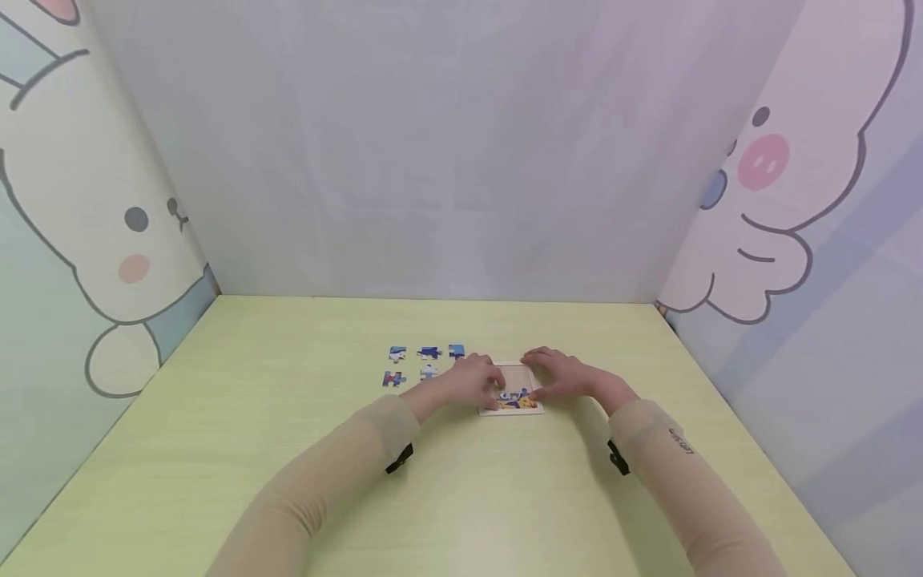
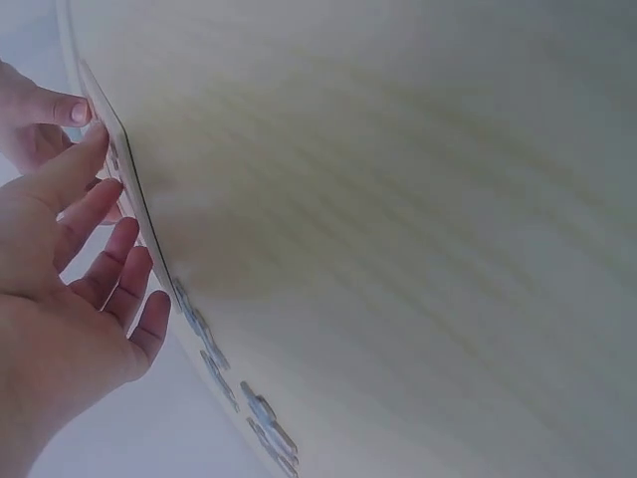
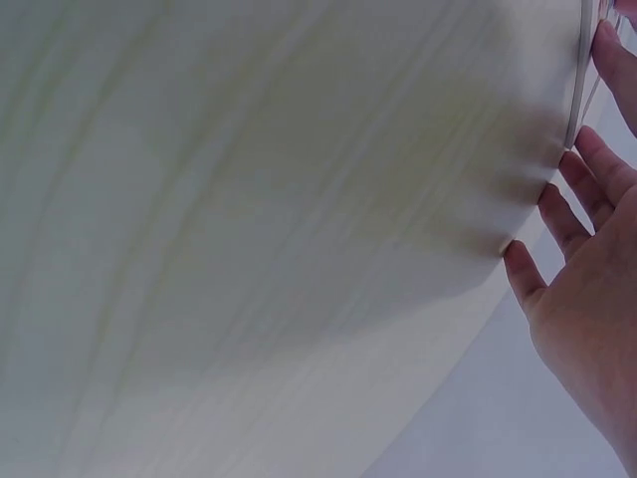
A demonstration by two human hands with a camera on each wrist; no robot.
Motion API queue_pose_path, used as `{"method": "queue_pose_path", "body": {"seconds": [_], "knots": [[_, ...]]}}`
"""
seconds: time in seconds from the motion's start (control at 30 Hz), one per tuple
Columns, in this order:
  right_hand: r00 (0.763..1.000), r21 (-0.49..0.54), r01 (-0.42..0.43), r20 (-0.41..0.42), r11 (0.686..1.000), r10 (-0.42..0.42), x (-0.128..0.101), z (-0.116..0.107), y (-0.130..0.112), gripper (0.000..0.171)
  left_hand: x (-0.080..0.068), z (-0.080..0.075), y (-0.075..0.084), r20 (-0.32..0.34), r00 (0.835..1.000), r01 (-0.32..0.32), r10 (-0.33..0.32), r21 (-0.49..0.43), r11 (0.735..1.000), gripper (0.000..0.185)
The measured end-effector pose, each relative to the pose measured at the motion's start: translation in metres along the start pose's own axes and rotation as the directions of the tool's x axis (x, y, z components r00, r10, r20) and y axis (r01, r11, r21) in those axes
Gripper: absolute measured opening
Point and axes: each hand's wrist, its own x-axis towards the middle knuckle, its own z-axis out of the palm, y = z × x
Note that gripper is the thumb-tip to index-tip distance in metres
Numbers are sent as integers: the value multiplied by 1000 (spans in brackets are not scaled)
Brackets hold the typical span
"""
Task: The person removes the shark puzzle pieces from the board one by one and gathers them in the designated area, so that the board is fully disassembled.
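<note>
A small jigsaw tray with a pale rim lies on the table between the hands. Colourful puzzle pieces fill its near part, while the far part shows bare backing. My left hand reaches over the left side, thumb near the lower left corner and fingers loosely bent above the tray. In the left wrist view, that hand's thumb and index finger are at the tray's edge. My right hand rests along the right rim, its thumb at the pieces. Its other fingertips touch the table beside the tray.
Several loose puzzle pieces lie on the table left of the tray, one close beyond the left hand. The pale yellow table meets a plain grey backdrop, with cartoon-printed side walls.
</note>
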Motion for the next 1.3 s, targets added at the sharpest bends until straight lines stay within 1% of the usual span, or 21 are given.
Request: {"method": "queue_pose_path", "body": {"seconds": [0.33,0.57,0.73,0.93,1.13,1.3], "knots": [[1000,-2,-23,11,1000,23,0,1,0,73,4,2,3,21,1000,-16,16,-22,1000,23],[1000,2,-16,6,1000,16,0,1,0,73,7,3,4,28,1000,3,-2,-35,999,20],[1000,14,-22,10,1000,22,0,2,1,73,10,5,3,28,1000,13,-11,-74,997,17],[1000,11,-22,8,1000,22,0,3,2,73,12,5,3,26,1000,17,-13,-125,992,18],[1000,15,-24,12,1000,24,0,1,0,72,13,5,2,24,1000,-14,18,-174,985,19],[1000,13,-19,10,1000,19,-1,1,0,73,12,5,2,24,999,-26,32,-237,971,18]]}}
